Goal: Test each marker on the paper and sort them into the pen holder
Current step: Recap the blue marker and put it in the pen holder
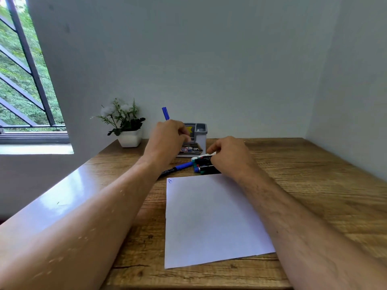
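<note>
My left hand (167, 137) grips a blue marker (165, 113) that sticks up above the knuckles, just in front of the grey pen holder (200, 132). My right hand (228, 153) curls its fingers over a pile of several markers (202, 164) lying on the desk beyond the paper. Another blue-capped marker (180, 167) lies flat left of the pile, partly under my left wrist. The white paper (209, 218) lies in the middle of the desk, with a small blue scribble (170, 181) at its far left corner.
A marker box (191, 150) lies in front of the holder. A potted plant (127, 126) in a white pot stands at the back left of the wooden desk (303, 174). Walls close in behind and on the right; a barred window (23, 80) is at the left.
</note>
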Demonstrator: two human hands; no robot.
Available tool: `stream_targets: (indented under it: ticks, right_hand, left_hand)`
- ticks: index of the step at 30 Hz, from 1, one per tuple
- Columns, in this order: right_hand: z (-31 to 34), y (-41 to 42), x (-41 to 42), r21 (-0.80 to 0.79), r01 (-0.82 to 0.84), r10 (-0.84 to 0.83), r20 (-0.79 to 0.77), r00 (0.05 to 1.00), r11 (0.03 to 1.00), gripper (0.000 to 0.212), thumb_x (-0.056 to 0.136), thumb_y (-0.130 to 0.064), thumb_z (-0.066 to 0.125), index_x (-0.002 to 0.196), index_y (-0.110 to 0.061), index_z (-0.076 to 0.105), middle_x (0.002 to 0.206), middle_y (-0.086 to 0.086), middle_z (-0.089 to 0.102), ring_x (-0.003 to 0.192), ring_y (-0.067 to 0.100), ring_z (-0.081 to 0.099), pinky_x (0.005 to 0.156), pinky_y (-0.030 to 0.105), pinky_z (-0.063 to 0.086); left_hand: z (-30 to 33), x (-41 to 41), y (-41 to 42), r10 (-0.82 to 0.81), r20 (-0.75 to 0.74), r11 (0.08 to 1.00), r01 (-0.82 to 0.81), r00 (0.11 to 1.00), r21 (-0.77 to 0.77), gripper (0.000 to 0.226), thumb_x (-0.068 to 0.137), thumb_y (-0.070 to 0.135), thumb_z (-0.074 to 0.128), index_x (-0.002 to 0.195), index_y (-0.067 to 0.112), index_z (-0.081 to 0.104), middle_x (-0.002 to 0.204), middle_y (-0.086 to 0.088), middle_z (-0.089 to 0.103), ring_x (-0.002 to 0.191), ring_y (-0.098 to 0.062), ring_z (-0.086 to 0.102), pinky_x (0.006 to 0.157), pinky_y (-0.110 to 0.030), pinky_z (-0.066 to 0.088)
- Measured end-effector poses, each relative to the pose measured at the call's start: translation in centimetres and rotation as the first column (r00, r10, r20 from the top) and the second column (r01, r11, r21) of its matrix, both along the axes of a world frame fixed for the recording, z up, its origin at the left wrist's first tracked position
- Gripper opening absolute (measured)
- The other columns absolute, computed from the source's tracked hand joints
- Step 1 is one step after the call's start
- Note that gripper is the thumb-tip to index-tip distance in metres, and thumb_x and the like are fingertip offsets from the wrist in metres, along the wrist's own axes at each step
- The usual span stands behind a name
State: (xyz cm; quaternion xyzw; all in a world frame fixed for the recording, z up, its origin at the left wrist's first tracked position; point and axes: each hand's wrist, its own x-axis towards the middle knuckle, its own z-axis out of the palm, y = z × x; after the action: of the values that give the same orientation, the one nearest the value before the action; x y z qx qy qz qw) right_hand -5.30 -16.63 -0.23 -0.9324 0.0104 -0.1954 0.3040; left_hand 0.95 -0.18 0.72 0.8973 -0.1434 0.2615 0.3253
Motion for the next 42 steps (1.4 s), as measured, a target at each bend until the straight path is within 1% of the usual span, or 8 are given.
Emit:
stream_targets:
  ticks: [6, 20, 24, 27, 31, 36, 39, 42]
  right_hand:
    - [-0.4, 0.4, 0.4, -0.060, -0.060, 0.057, -0.052, 0.997, 0.996, 0.032, 0.083, -0.003, 0.063, 0.107, -0.020, 0.077, 0.109, 0.001, 0.071, 0.089, 0.010, 0.055, 0.083, 0.028, 0.051]
    - [-0.6, 0.6, 0.9, -0.041, -0.083, 0.081, -0.038, 0.996, 0.996, 0.033, 0.080, -0.003, 0.064, 0.104, -0.022, 0.078, 0.112, 0.002, 0.071, 0.098, 0.013, 0.061, 0.094, 0.035, 0.055]
    - [-0.7, 0.6, 1.2, -0.033, -0.088, 0.087, -0.040, 0.995, 0.996, 0.033, 0.082, -0.003, 0.064, 0.105, -0.022, 0.077, 0.114, 0.003, 0.071, 0.097, 0.012, 0.059, 0.092, 0.034, 0.056]
    - [-0.9, 0.5, 1.4, -0.034, -0.099, 0.098, -0.015, 0.995, 0.995, 0.033, 0.082, -0.005, 0.062, 0.106, -0.022, 0.078, 0.107, 0.001, 0.072, 0.089, 0.010, 0.059, 0.076, 0.024, 0.053]
    - [-1.1, 0.8, 1.5, 0.062, -0.110, 0.106, 0.067, 0.992, 0.992, 0.024, 0.089, -0.010, 0.061, 0.102, -0.021, 0.078, 0.106, 0.000, 0.073, 0.091, 0.009, 0.062, 0.081, 0.026, 0.054]
    - [-1.1, 1.0, 1.6, 0.187, -0.148, 0.123, 0.138, 0.983, 0.971, 0.021, 0.096, -0.015, 0.059, 0.107, -0.016, 0.077, 0.100, -0.003, 0.072, 0.075, -0.005, 0.056, 0.055, -0.001, 0.037]
    - [-1.2, 1.0, 1.6, 0.270, -0.169, 0.132, 0.150, 0.980, 0.948, 0.022, 0.099, -0.018, 0.057, 0.111, -0.014, 0.076, 0.104, -0.001, 0.072, 0.082, 0.001, 0.060, 0.063, 0.005, 0.042]
    - [-1.3, 1.2, 1.7, 0.341, -0.185, 0.152, 0.120, 0.981, 0.922, 0.023, 0.100, -0.018, 0.057, 0.113, -0.013, 0.075, 0.103, -0.001, 0.071, 0.080, 0.005, 0.060, 0.067, 0.017, 0.048]
  left_hand:
    - [-1.2, 0.3, 1.9, 0.066, -0.346, 0.979, 0.006, 0.936, 0.205, 0.014, 0.073, 0.028, 0.085, 0.084, 0.028, 0.076, 0.083, 0.009, 0.070, 0.083, -0.008, 0.064, 0.087, -0.033, 0.054]
    - [-1.4, 0.3, 0.9, 0.075, -0.380, 0.970, 0.021, 0.922, 0.242, 0.023, 0.076, 0.030, 0.084, 0.098, 0.024, 0.078, 0.100, 0.004, 0.073, 0.095, -0.012, 0.062, 0.092, -0.033, 0.051]
    - [-1.4, 0.2, 0.7, 0.115, -0.349, 0.975, -0.039, 0.930, 0.217, 0.021, 0.078, 0.029, 0.082, 0.097, 0.021, 0.077, 0.098, 0.002, 0.073, 0.091, -0.012, 0.063, 0.084, -0.030, 0.052]
    - [-1.3, 0.2, 0.8, 0.136, -0.312, 0.981, -0.084, 0.940, 0.176, 0.021, 0.078, 0.033, 0.081, 0.096, 0.021, 0.078, 0.091, 0.005, 0.071, 0.083, -0.009, 0.061, 0.072, -0.026, 0.049]
    - [-0.8, -0.1, 0.7, 0.088, -0.258, 0.995, -0.098, 0.962, -0.028, 0.021, 0.081, 0.036, 0.077, 0.097, 0.022, 0.078, 0.079, 0.013, 0.066, 0.076, -0.004, 0.060, 0.068, -0.025, 0.051]
    - [0.1, -1.1, 0.2, 0.072, -0.048, 0.963, -0.082, 0.996, -0.258, 0.020, 0.084, 0.028, 0.073, 0.102, 0.020, 0.077, 0.073, 0.018, 0.062, 0.069, 0.002, 0.059, 0.060, -0.013, 0.040]
    - [0.7, -1.7, -0.2, 0.071, 0.089, 0.929, -0.033, 0.994, -0.369, 0.021, 0.087, 0.025, 0.071, 0.106, 0.019, 0.076, 0.072, 0.016, 0.065, 0.068, 0.003, 0.060, 0.066, -0.010, 0.046]
    - [0.7, -1.9, -0.4, 0.067, 0.208, 0.905, 0.028, 0.976, -0.425, 0.023, 0.088, 0.025, 0.069, 0.109, 0.019, 0.074, 0.075, 0.015, 0.065, 0.070, 0.000, 0.061, 0.077, -0.019, 0.056]
